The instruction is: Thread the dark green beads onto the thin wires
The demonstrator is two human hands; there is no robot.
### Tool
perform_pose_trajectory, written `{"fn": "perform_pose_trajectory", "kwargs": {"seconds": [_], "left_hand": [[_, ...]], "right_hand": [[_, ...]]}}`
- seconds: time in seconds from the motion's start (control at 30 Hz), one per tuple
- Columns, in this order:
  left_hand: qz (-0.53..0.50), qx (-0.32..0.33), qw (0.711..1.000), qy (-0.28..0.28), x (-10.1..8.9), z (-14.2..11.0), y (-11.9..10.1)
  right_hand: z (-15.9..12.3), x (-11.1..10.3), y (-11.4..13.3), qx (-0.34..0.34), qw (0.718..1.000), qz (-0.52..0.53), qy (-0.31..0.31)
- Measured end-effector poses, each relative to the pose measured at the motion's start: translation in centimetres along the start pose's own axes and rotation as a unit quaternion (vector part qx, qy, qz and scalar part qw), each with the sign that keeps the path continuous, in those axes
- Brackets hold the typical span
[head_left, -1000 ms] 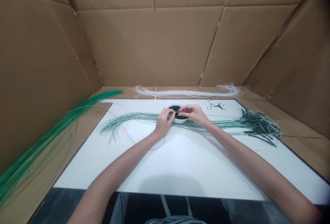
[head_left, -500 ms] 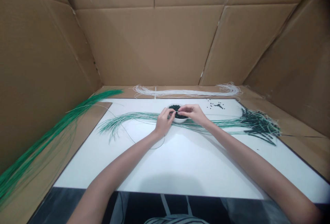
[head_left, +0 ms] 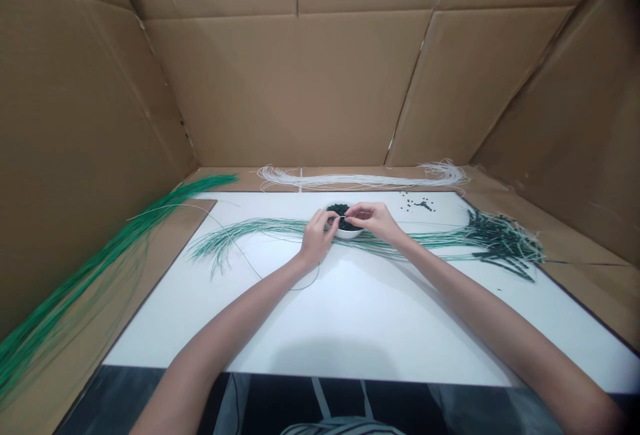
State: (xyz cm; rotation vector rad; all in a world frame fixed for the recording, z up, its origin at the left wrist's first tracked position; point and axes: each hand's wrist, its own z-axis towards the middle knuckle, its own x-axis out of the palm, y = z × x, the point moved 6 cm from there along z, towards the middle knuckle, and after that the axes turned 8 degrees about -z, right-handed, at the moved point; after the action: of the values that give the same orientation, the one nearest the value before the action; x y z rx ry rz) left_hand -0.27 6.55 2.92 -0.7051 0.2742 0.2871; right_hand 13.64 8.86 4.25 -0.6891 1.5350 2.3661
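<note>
Over a small white bowl [head_left: 349, 234] full of tiny dark beads [head_left: 339, 209], my two hands meet almost fingertip to fingertip. My left hand [head_left: 316, 236] is closed in a pinch on a thin strand [head_left: 246, 258], which loops below the wrist and trails off to the far left. A short light end of it shows between the hands. Facing it, my right hand [head_left: 377, 220] is also pinched; whatever is between its fingertips is too small to make out. Behind and beneath the bowl runs a bundle of green strands [head_left: 430, 240], with dark beaded lengths [head_left: 503, 238] at its right end.
Loose dark beads [head_left: 423, 205] lie scattered at the back right of the white board [head_left: 320, 328]. A white strand bundle [head_left: 345, 180] stretches along the back. Long green strands [head_left: 115, 241] lie at the left. Cardboard walls [head_left: 300, 88] enclose the back and sides.
</note>
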Motion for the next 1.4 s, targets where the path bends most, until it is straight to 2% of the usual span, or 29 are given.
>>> {"fn": "perform_pose_trajectory", "kwargs": {"seconds": [0.7, 0.93, 1.4], "left_hand": [[0.004, 0.004, 1.000, 0.013, -0.01, 0.02, -0.27], [0.014, 0.025, 0.999, 0.014, 0.23, -0.15, -0.21], [0.028, 0.045, 0.998, 0.024, 0.25, -0.22, -0.55]], "right_hand": [[0.04, 0.12, -0.21, -0.005, 1.000, -0.006, -0.003], [-0.02, 0.04, 0.07, -0.028, 0.999, -0.016, -0.011], [-0.05, 0.14, 0.15, -0.016, 1.000, -0.025, -0.002]]}}
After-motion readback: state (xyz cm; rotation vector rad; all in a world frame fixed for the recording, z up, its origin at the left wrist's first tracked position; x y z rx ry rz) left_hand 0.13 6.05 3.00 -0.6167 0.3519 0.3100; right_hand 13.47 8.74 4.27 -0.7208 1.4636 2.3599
